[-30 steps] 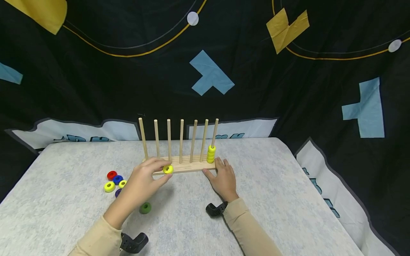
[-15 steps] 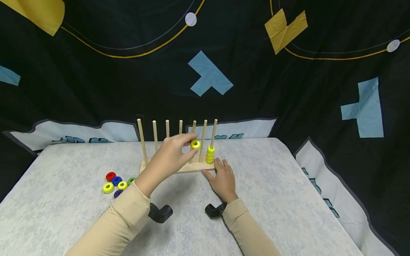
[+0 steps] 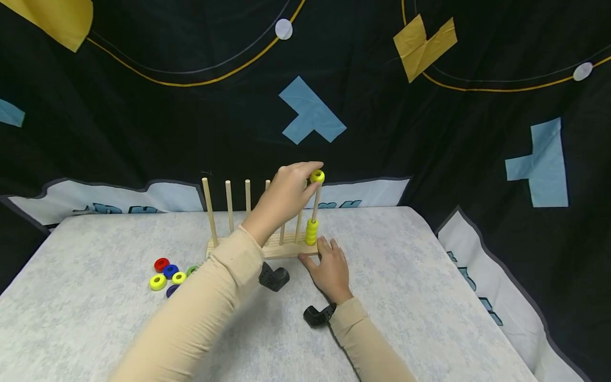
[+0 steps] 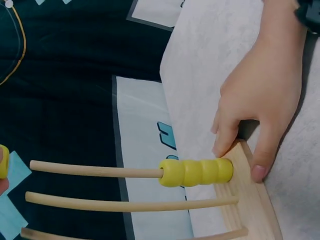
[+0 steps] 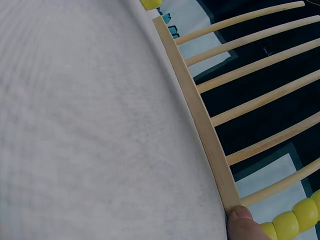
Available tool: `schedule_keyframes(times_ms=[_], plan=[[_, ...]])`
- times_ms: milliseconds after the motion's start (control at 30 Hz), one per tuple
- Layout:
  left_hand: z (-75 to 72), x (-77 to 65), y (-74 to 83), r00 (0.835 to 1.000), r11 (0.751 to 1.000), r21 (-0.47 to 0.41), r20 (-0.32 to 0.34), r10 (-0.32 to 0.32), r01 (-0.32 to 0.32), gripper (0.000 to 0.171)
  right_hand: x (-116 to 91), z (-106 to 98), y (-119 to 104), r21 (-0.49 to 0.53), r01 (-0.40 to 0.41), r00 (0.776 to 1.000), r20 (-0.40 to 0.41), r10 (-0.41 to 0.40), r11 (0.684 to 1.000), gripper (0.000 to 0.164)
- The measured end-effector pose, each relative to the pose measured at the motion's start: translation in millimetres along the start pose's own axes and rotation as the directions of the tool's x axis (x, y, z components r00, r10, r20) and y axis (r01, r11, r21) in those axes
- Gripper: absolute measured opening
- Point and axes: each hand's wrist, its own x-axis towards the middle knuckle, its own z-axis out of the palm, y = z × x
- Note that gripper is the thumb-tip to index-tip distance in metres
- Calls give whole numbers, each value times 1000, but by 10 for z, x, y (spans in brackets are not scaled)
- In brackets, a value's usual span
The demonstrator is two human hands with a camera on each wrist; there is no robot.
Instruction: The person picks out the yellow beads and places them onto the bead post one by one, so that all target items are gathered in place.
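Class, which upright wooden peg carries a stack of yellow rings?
In the head view, the rightmost pale round wooden peg, nearest the person's bare right hand; the other six pegs are bare.

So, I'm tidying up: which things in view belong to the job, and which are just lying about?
Job: yellow ring in the left hand; wooden peg rack, held at its end by the right hand; stacked yellow rings; probably the loose rings.

Background only: black backdrop; light-blue patches; gold patches.
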Motion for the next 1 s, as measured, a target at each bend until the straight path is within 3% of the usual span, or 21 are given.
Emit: schedule_keyframes(times_ms=[300,567,767,1000], plan=[[134,161,-32,992,997,11,103,-76,76,44,1,25,0,-1,-8,1000,0,8,1000,81],[153,159,-49,992,998,18,110,-67,66,42,5,27,3,-4,-9,1000,2,9,1000,82],[69,80,7,999,999,-15,29,39,-39,43,-6,6,-3,-2,-3,1000,5,3,1000,83],[-48,-165,21,982,983,-49,-79,172,-176,41,-14,14,-5,8,-6,1000,-5,6,1000,82]])
